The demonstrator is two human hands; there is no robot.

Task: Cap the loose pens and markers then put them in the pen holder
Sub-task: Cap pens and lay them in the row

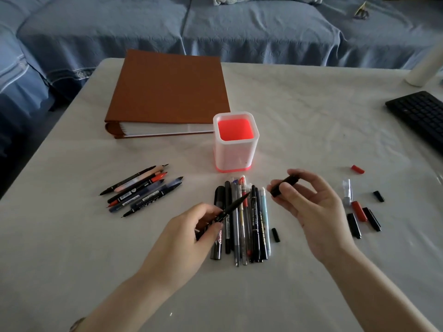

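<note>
Left hand point(191, 226) pinches thin black pen point(233, 206), tip aimed toward right hand point(309, 207), whose fingers clamp black cap point(285, 184); small gap between.
Pen holder point(236, 155), frosted, square, red inside, stands just beyond both hands, open cloth point(299, 121) around.
Pen pile point(242, 231) under left grip.
Loose caps point(362, 216) right of right hand.
Uncapped markers point(143, 188) left of left hand.

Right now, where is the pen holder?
In the head view, the pen holder stands near the middle of the table, just right of the brown binder and behind the row of pens.
</note>
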